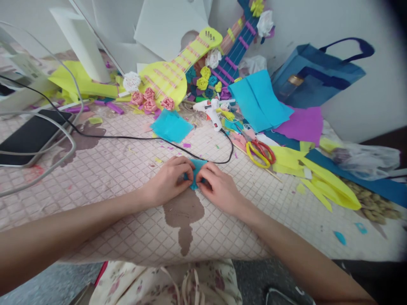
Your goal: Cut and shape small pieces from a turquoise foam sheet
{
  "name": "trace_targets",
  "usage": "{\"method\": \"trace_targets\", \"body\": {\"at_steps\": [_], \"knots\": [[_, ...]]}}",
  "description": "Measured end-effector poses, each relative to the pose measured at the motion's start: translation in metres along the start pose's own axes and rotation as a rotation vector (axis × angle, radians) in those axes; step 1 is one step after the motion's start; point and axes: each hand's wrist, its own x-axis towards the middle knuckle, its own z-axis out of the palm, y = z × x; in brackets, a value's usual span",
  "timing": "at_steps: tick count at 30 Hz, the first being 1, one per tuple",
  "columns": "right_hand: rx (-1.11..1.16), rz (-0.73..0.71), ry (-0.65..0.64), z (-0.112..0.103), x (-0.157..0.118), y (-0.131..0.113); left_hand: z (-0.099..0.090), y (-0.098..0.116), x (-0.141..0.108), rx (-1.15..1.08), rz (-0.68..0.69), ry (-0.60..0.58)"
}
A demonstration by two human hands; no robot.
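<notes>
Between my two hands, low over the table cover, is a small piece of blue crepe paper (197, 166). My left hand (174, 177) pinches its left side, thumb and fingers pressed together. On the opposite side my right hand (219, 186) grips the same piece with bent fingers. Part of the paper is hidden behind the fingers. Just beyond the hands lies a flat stack of blue paper squares (171, 126). A white glue gun (211, 112) rests behind that, its black cord (152, 138) curving across the table. Scissors (259, 153) with yellow and red handles lie to the right.
A yellow paper guitar (165, 80) with pink paper roses (149, 99) leans at the back beside a blue one (237, 55). A phone-like black tablet (34, 135) lies left. Yellow paper strips (330, 180), folded blue sheets (259, 101) and a blue bag (313, 76) are on the right.
</notes>
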Motion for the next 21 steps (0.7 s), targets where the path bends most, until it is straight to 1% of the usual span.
{"method": "trace_targets", "body": {"at_steps": [13,21], "knots": [[-0.023,0.028,-0.003,0.0029,-0.0009,0.0012,-0.0004,-0.0009,-0.0004,0.011,0.026,-0.004],[0.015,0.038,-0.036,-0.0017,-0.0024,-0.0004,-0.0006,-0.0029,-0.0011,0.015,0.038,-0.004]]}}
